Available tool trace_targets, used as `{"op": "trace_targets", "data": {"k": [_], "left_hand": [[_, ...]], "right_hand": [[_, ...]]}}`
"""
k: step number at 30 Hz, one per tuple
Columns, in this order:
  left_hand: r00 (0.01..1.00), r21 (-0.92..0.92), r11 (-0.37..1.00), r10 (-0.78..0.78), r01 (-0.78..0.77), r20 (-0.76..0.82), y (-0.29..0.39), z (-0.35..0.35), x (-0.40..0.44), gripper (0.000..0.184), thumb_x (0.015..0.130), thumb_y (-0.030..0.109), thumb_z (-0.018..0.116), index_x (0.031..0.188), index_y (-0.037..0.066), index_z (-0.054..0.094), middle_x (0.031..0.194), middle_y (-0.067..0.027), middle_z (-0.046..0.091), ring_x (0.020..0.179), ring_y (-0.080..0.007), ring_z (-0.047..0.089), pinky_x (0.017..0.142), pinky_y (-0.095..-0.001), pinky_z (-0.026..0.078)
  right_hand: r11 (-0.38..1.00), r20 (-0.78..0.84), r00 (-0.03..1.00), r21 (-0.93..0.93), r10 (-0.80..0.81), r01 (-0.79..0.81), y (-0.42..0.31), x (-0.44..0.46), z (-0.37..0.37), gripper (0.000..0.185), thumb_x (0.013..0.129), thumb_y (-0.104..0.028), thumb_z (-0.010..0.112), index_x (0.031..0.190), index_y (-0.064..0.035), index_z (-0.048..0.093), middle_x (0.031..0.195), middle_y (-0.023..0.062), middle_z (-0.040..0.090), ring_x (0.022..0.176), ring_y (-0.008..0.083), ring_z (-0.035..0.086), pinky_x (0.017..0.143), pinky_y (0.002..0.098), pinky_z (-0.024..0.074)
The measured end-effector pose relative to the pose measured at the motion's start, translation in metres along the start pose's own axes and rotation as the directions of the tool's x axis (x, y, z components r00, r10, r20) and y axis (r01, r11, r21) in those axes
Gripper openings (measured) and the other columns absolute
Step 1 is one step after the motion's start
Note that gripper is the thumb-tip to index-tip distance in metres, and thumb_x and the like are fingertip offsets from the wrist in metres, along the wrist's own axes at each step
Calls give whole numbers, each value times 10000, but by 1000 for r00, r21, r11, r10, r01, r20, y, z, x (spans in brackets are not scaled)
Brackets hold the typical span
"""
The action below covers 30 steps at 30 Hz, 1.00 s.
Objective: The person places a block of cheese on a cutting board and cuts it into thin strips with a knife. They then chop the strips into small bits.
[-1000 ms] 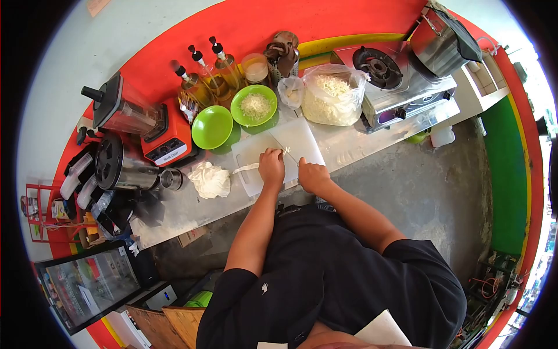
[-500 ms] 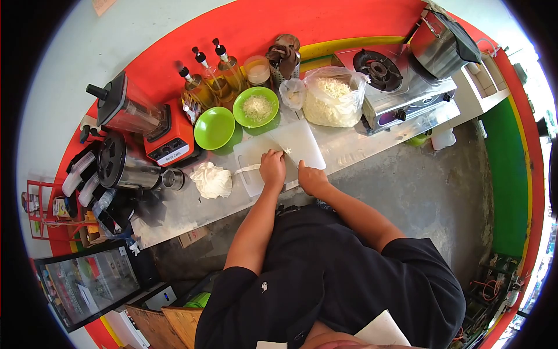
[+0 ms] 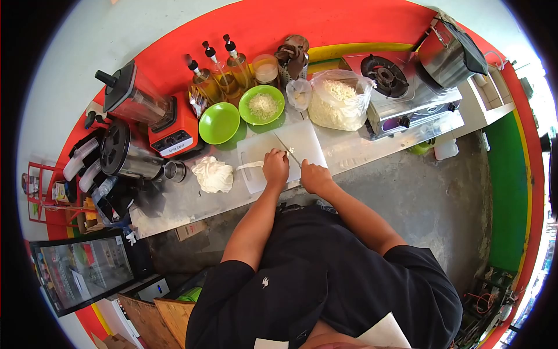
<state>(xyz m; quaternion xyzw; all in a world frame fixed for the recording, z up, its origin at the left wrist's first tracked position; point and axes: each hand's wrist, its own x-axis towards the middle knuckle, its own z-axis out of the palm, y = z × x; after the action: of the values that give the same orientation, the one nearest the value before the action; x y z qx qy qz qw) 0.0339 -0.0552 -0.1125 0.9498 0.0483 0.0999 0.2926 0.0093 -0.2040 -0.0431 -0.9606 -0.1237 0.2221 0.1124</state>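
Pinning a white strip beside a knife on the cutting board

And here we are: the left hand is bunched over the strip's right end, mid-board, though its fingertips are hidden from me. The right hand, near the board's right edge, is wrapped around the knife handle. Close together, those two, but not touching!

Now look at the angle: the strip runs sideways, leftward from the left hand, clearly the nearer one, its free end at the board's left edge. The blade slants across that line, tip towards the board's far side, just right of the left fingers. Pale bits sit right beside the blade! Beyond the board, a green bowl holds pale shreds.
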Motion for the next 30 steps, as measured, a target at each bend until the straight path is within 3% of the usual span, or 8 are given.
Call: {"op": "trace_targets", "data": {"k": [10,12,15,18,25,27,30], "left_hand": [[991,18,996,94,-93,-95,0,5,-10,115,842,79,655,886,76,761,1002,-50,695,974,-303,623,858,-406,520],[992,-24,998,60,-63,-115,1,6,-11,110,837,76,685,913,60,765,1002,-74,708,966,-329,618,870,-404,511],[991,-35,999,31,-36,-129,1,9,-9,111,843,76,682,915,61,765,1000,-78,711,958,-333,622,864,-411,513],[997,-41,999,-7,4,-80,0,8,-6,110,849,80,682,918,60,765,1003,-81,717,961,-336,631,863,-416,517],[993,-31,999,-37,33,-116,7,5,-5,97,852,90,685,908,67,761,1033,-60,730,974,-318,647,850,-416,533],[997,17,998,-61,62,-51,7,3,-5,98,851,88,668,894,81,756,1010,-45,726,964,-299,647,849,-403,537],[998,13,999,-41,42,-55,5,3,-4,91,859,102,663,882,86,750,1003,-44,724,958,-299,651,839,-410,540]], "right_hand": [[999,-7,1000,-33,-19,18,6,3,11,170,984,-143,550,1078,-14,492,914,211,748,867,343,758,772,442,594],[998,45,999,67,20,-23,6,0,14,155,996,-131,498,1100,-17,483,955,257,734,925,386,740,810,475,580],[999,28,1000,47,-14,12,10,-2,15,163,986,-121,510,1104,-12,482,955,257,734,929,386,740,808,472,581],[999,33,999,-23,-35,35,10,3,4,187,977,-135,560,1091,-10,480,917,209,749,870,340,758,770,435,592],[999,9,999,25,-42,42,14,0,11,198,957,-117,585,1085,-11,477,907,211,747,868,342,758,764,433,594],[999,51,998,42,-26,24,10,0,-1,174,983,-111,511,1112,0,477,941,255,732,905,392,742,798,470,585],[998,49,998,55,-39,36,10,-2,9,173,984,-110,504,1111,3,477,932,256,732,897,392,742,794,469,586]]}}
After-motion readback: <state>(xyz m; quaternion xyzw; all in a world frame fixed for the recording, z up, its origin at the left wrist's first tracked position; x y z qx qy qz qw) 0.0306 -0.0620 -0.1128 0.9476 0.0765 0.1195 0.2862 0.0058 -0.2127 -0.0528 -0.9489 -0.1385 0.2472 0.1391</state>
